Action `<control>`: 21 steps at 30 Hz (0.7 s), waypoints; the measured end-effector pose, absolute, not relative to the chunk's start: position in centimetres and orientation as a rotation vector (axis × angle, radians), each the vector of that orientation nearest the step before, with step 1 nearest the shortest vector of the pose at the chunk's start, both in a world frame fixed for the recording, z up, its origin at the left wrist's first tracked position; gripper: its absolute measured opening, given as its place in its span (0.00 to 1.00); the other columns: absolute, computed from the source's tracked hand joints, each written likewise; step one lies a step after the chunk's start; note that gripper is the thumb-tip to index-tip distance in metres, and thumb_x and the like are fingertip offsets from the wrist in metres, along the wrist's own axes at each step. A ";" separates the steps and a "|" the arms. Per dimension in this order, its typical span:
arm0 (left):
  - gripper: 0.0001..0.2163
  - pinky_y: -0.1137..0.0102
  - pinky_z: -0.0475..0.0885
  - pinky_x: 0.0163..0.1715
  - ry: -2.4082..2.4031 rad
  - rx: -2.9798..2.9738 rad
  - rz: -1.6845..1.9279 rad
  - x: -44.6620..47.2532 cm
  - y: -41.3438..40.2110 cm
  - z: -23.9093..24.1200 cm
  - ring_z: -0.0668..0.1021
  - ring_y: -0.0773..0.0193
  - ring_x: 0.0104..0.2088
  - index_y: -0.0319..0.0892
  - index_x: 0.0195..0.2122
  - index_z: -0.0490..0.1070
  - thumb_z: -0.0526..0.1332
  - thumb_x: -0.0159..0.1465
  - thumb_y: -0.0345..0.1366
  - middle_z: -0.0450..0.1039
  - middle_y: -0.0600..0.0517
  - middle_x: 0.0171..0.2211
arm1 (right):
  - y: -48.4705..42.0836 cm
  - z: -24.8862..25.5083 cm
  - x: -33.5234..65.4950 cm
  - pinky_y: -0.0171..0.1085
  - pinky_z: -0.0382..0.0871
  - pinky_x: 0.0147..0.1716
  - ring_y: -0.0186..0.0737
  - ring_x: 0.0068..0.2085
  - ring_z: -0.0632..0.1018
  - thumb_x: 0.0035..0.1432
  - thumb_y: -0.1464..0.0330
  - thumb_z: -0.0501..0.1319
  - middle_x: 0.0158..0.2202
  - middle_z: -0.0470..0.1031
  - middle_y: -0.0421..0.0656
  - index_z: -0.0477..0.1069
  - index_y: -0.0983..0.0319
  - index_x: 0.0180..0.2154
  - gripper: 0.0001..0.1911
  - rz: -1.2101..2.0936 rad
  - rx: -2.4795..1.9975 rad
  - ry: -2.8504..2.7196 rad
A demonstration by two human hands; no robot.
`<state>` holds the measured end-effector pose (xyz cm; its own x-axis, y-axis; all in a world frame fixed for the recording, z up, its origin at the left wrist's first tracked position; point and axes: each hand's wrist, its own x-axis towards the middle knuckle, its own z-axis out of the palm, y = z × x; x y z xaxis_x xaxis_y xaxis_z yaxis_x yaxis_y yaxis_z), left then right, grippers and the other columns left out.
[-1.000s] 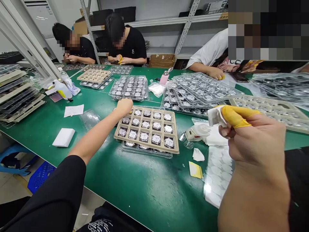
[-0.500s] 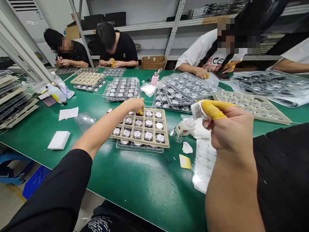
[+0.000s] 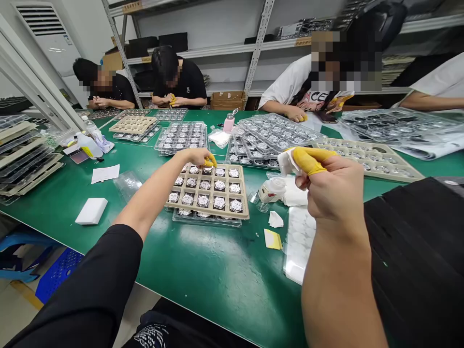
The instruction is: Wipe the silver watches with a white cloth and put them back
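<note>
The left hand [image 3: 198,157] is now over the far row of the beige tray [image 3: 243,193], no longer at its far-left corner, which puts its fingers among the round silver pieces [image 3: 219,202] (whether they grip one, I cannot tell). Right of the tray, the right hand [image 3: 335,186] keeps a white wipe [image 3: 288,162] pinched. Against the half-second-earlier frame, the left fingers differ little.

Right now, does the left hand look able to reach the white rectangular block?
Probably yes: the white rectangular block lies uncovered beside the left forearm. The left hand, now at the beige compartmented tray, would only have to draw back.
</note>
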<state>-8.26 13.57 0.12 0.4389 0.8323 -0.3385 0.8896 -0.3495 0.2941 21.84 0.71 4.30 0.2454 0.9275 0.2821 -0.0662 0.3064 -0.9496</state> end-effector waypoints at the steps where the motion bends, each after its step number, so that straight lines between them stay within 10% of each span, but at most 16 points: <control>1: 0.20 0.69 0.74 0.42 1.452 2.254 -0.171 -8.1 13.7 0.1 0.81 0.64 0.36 0.48 0.58 0.79 0.61 0.65 0.40 0.83 0.49 0.43 | 0.7 4.3 21.8 0.33 0.51 0.17 0.26 0.19 0.63 0.37 0.64 0.75 0.24 0.73 0.41 0.83 0.65 0.34 0.19 0.875 -1.008 -1.098; 8: 0.33 0.66 0.72 0.50 1.652 2.280 -0.006 -7.0 13.3 -1.4 0.79 0.54 0.47 0.37 0.63 0.70 0.72 0.56 0.32 0.81 0.43 0.46 | 0.9 3.8 21.7 0.33 0.51 0.17 0.25 0.20 0.63 0.38 0.64 0.74 0.26 0.74 0.42 0.83 0.65 0.34 0.18 0.898 -1.010 -1.120; 14: 0.25 0.51 0.64 0.64 1.805 2.221 0.299 -5.9 9.8 -1.3 0.71 0.44 0.62 0.40 0.63 0.71 0.67 0.64 0.31 0.70 0.37 0.61 | 0.8 4.0 21.2 0.32 0.51 0.17 0.25 0.17 0.63 0.34 0.65 0.72 0.23 0.72 0.38 0.83 0.65 0.33 0.18 0.908 -1.016 -1.115; 21: 0.37 0.49 0.80 0.48 0.630 1.242 1.562 0.5 -7.7 7.5 0.73 0.43 0.63 0.58 0.67 0.61 0.32 0.68 0.69 0.66 0.48 0.66 | 1.0 3.5 21.0 0.32 0.53 0.16 0.27 0.17 0.63 0.33 0.62 0.74 0.21 0.73 0.37 0.81 0.62 0.31 0.19 0.864 -1.064 -1.106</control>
<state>0.47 -7.72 7.51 0.0290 0.9148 0.4028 -0.3790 -0.3628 0.8513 21.02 1.00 3.49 0.2449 0.9330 0.2637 -0.0308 0.2793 -0.9597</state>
